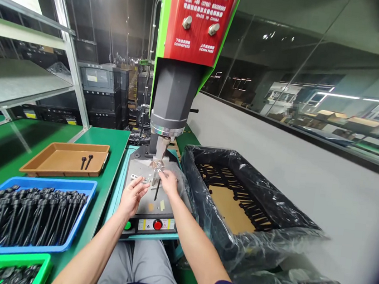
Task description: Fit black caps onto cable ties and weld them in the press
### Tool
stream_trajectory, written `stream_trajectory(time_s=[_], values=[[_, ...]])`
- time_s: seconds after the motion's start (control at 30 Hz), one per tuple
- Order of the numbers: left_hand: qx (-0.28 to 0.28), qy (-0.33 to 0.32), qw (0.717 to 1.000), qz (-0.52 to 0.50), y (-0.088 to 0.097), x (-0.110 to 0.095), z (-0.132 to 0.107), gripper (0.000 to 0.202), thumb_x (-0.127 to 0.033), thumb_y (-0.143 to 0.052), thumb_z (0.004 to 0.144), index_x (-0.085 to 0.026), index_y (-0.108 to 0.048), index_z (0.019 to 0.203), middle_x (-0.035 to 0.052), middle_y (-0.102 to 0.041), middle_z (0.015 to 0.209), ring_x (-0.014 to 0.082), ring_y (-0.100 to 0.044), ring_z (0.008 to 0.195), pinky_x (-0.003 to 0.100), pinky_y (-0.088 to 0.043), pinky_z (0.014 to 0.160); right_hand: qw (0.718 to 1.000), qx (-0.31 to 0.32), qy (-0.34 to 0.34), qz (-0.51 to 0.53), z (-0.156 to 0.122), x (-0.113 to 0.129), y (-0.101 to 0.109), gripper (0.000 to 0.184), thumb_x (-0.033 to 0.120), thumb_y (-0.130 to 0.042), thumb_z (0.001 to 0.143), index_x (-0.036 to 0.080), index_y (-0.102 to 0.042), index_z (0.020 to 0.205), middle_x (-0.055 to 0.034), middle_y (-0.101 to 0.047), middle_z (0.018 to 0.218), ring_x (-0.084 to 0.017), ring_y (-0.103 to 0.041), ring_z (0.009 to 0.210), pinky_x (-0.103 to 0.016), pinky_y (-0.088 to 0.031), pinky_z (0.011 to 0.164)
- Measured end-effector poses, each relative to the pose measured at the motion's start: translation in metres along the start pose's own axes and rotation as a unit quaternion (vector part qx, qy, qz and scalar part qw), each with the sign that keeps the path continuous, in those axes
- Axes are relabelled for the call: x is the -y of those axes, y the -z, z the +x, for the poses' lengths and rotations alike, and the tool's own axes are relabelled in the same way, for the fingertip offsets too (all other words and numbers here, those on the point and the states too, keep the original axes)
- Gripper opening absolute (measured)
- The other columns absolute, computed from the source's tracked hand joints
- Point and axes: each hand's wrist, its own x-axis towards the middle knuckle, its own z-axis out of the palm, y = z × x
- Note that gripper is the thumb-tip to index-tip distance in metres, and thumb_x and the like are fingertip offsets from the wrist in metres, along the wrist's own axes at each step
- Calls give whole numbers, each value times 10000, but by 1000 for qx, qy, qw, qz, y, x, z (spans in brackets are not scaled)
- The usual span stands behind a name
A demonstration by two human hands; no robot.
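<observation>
My right hand is at the metal fixture under the press horn. Its thumb and fingers are pinched at the upper end of a thin black plastic stem, which hangs down toward me over the grey base plate. The stem's top is hidden by the fingers and the fixture. To the left, my left hand hovers over the plate with fingers apart and curved, near a small metal block; I see nothing in it.
On the left bench stand a brown tray with two black stems, a blue bin full of them and a green bin of small black parts. At right, a plastic-lined crate holds rows of black parts on cardboard. Green and red buttons face me.
</observation>
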Motion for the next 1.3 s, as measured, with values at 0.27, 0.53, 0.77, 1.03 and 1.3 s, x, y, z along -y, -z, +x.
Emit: stream_trajectory(time_s=[0.27, 0.53, 0.77, 1.03, 1.3], values=[[-16, 8, 998, 53, 19, 10, -7, 415, -245, -752, 694, -173, -618, 1081, 124, -546, 1322, 194, -678, 955, 291, -519, 807, 953, 202, -161, 157, -91, -39, 7, 431, 516, -720, 625, 176, -550, 829, -59, -678, 767, -182, -650, 583, -266, -476, 504], [-31, -67, 956, 285, 53, 27, -54, 264, -304, -708, 716, -162, -664, 934, 132, -528, 1328, 235, -589, 1100, 359, -466, 926, 962, 188, -4, 200, -121, -18, 15, 432, 341, -788, 638, 189, -624, 1008, -39, -682, 881, -187, -647, 786, -327, -504, 739], [113, -84, 908, 395, 40, 29, -89, 214, -289, -620, 799, -169, -659, 972, 45, -664, 881, 158, -590, 755, 290, -481, 737, 970, 134, 174, 103, -143, -4, -1, 288, 256, -715, 724, 221, -600, 986, -22, -638, 870, -172, -620, 771, -313, -518, 745], [95, -122, 903, 400, 39, 20, -94, 194, -319, -566, 846, -181, -690, 903, 59, -645, 885, 183, -580, 823, 279, -449, 773, 970, 122, 204, 42, -153, 4, -8, 228, 248, -700, 722, 232, -532, 875, -20, -604, 876, -177, -591, 781, -302, -506, 730], [60, -93, 916, 385, 43, 12, -115, 131, -311, -654, 773, -190, -692, 745, 39, -611, 732, 177, -531, 695, 274, -439, 687, 983, 123, 127, 50, -157, -1, -26, 372, 294, -747, 671, 229, -534, 969, -22, -595, 868, -184, -594, 761, -323, -514, 726]])
